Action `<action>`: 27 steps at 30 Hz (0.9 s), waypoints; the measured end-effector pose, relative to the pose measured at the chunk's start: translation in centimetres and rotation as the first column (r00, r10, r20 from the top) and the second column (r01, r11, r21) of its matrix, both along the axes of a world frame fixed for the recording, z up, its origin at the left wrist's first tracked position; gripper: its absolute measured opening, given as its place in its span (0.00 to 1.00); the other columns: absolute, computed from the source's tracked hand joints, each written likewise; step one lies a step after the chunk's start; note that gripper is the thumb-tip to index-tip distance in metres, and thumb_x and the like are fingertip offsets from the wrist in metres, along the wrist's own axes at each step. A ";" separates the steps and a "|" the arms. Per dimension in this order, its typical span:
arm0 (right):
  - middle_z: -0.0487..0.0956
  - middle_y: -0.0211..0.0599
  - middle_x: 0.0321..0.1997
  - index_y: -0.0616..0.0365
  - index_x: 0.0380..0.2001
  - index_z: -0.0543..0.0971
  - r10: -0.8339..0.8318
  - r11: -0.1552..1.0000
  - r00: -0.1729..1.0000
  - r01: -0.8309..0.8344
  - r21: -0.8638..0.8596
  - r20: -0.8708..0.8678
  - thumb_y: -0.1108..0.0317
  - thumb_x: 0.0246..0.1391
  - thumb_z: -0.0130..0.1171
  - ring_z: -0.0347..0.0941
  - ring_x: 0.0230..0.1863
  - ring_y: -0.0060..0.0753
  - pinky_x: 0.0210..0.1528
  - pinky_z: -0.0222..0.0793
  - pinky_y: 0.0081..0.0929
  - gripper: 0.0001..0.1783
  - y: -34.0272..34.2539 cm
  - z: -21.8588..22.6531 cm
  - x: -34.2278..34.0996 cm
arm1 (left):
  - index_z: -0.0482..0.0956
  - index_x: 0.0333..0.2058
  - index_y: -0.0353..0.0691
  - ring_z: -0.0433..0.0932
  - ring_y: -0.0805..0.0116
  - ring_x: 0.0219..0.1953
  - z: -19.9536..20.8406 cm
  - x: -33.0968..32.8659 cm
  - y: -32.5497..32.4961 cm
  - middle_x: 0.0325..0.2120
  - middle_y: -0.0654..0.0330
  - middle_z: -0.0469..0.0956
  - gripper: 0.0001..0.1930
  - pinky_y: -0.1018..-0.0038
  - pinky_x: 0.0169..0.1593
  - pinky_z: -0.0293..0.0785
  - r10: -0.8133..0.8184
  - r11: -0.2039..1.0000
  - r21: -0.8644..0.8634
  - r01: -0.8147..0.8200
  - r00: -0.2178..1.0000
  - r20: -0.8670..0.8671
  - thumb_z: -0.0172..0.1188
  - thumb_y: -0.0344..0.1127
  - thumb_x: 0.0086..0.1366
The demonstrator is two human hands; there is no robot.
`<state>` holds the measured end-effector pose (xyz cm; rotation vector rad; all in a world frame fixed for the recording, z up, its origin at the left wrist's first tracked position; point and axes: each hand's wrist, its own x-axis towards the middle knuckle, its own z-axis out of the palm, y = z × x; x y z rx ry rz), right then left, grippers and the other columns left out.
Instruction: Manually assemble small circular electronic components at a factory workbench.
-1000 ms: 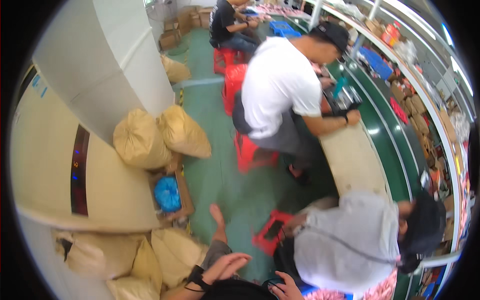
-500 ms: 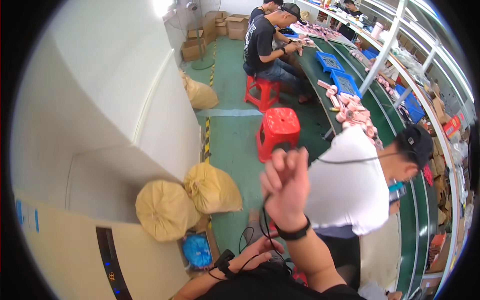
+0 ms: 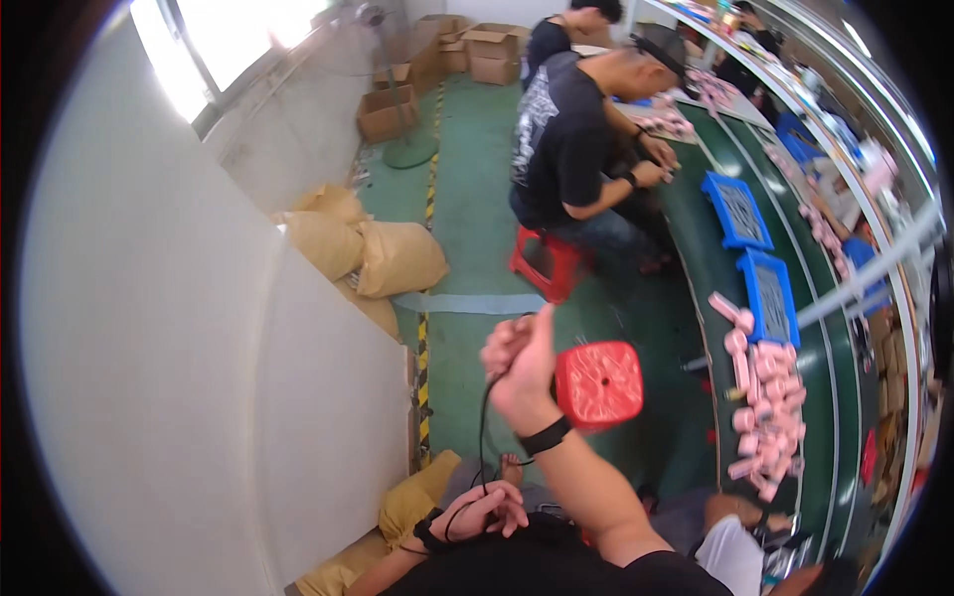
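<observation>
My right hand [image 3: 522, 370] is raised in front of me with its fingers curled round a thin black cable [image 3: 484, 422] and a black band on the wrist. The cable hangs from this hand down toward my left wrist. Low in front of my body is my left hand [image 3: 490, 509], its fingers apart and loosely bent. Cable loops lie across its wrist, beside a black strap [image 3: 427, 531]. Just beyond my right forearm stands a red plastic stool [image 3: 599, 384].
A green conveyor table [image 3: 711, 328] along the right bears pink round-headed parts [image 3: 765, 412] and blue trays [image 3: 768, 296]. One co-worker [image 3: 571, 149] sits there; another [image 3: 735, 551] is at lower right. Tan sacks [image 3: 397, 258] and a white partition [image 3: 328, 397] are on the left.
My view has swung forward and left; the nearer co-worker has slid to the lower right corner. My right hand stays raised with the cable, and my left hand stays low.
</observation>
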<state>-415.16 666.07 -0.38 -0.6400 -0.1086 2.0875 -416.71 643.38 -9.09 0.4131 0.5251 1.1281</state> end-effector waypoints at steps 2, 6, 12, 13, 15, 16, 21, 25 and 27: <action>0.62 0.24 0.17 0.47 0.26 0.66 -0.089 0.993 0.996 0.090 -0.071 0.017 0.41 0.61 0.47 0.52 0.14 0.17 0.15 0.45 0.18 0.23 6.8 0.9 -2.6 | 0.69 0.47 0.39 0.75 0.76 0.29 3.4 -4.3 7.0 0.40 0.57 0.79 0.15 0.84 0.27 0.61 -0.062 0.998 0.021 0.061 0.997 0.043 0.36 0.40 0.75; 0.57 0.22 0.14 0.50 0.22 0.69 -0.096 0.988 0.991 0.085 -0.126 -0.090 0.40 0.61 0.47 0.50 0.12 0.18 0.13 0.44 0.19 0.25 17.1 0.4 -11.7 | 0.68 0.48 0.38 0.73 0.77 0.33 0.3 -10.4 19.5 0.38 0.61 0.75 0.14 0.82 0.33 0.66 0.191 0.979 -0.049 -0.199 0.973 -0.130 0.37 0.38 0.74; 0.58 0.20 0.13 0.47 0.19 0.65 0.093 0.985 0.993 -0.102 0.139 0.065 0.43 0.63 0.47 0.49 0.11 0.17 0.12 0.43 0.20 0.25 32.7 -0.7 -30.2 | 0.69 0.48 0.34 0.76 0.70 0.35 -1.3 -25.3 41.2 0.35 0.60 0.76 0.13 0.77 0.41 0.71 0.187 0.939 0.343 0.023 0.803 -0.566 0.41 0.35 0.73; 0.58 0.20 0.12 0.46 0.19 0.65 0.161 0.987 0.983 -0.162 0.006 0.092 0.44 0.63 0.47 0.49 0.11 0.17 0.13 0.42 0.20 0.24 35.8 -0.9 -34.0 | 0.70 0.43 0.35 0.74 0.72 0.31 -1.1 -28.2 44.9 0.30 0.61 0.76 0.13 0.77 0.37 0.69 0.204 0.956 0.286 -0.057 0.832 -0.516 0.41 0.38 0.73; 0.61 0.22 0.15 0.47 0.22 0.65 0.252 0.967 0.961 -0.254 -0.006 -0.109 0.44 0.62 0.48 0.54 0.13 0.20 0.16 0.47 0.20 0.22 43.7 -1.0 -39.5 | 0.72 0.32 0.37 0.71 0.75 0.23 -0.8 -31.9 51.5 0.21 0.63 0.74 0.19 0.79 0.27 0.66 0.299 0.954 0.125 -0.271 0.856 -0.422 0.39 0.44 0.74; 0.61 0.22 0.16 0.48 0.23 0.65 0.198 0.980 0.971 -0.198 0.012 -0.137 0.44 0.63 0.48 0.55 0.15 0.21 0.18 0.50 0.20 0.22 47.4 -0.6 -42.3 | 0.73 0.32 0.37 0.74 0.74 0.25 -1.8 -35.2 54.2 0.23 0.61 0.76 0.19 0.79 0.28 0.66 0.255 0.960 -0.002 -0.280 0.878 -0.405 0.40 0.44 0.74; 0.62 0.24 0.17 0.49 0.23 0.65 0.029 0.999 0.975 -0.033 -0.017 -0.219 0.44 0.64 0.45 0.54 0.15 0.20 0.18 0.50 0.20 0.23 65.4 2.1 -49.8 | 0.74 0.28 0.36 0.68 0.77 0.20 1.0 -47.4 69.8 0.22 0.60 0.76 0.20 0.82 0.25 0.62 0.224 0.945 -0.121 -0.303 0.871 -0.436 0.40 0.41 0.74; 0.60 0.24 0.16 0.48 0.23 0.64 0.009 1.000 0.963 -0.013 -0.010 -0.270 0.43 0.65 0.43 0.53 0.14 0.21 0.18 0.48 0.20 0.24 78.4 0.9 -54.3 | 0.71 0.42 0.36 0.61 0.79 0.17 -0.7 -55.4 84.9 0.19 0.65 0.71 0.12 0.83 0.23 0.56 0.315 0.899 -0.088 -0.430 0.773 -0.551 0.42 0.37 0.73; 0.59 0.23 0.15 0.48 0.22 0.64 0.008 1.000 0.961 -0.011 -0.006 -0.277 0.44 0.65 0.43 0.53 0.14 0.21 0.18 0.48 0.20 0.24 85.0 -2.3 -57.7 | 0.70 0.44 0.40 0.61 0.82 0.18 -4.1 -59.0 92.2 0.21 0.68 0.69 0.09 0.84 0.22 0.54 0.324 0.899 -0.165 -0.406 0.869 -0.375 0.43 0.34 0.71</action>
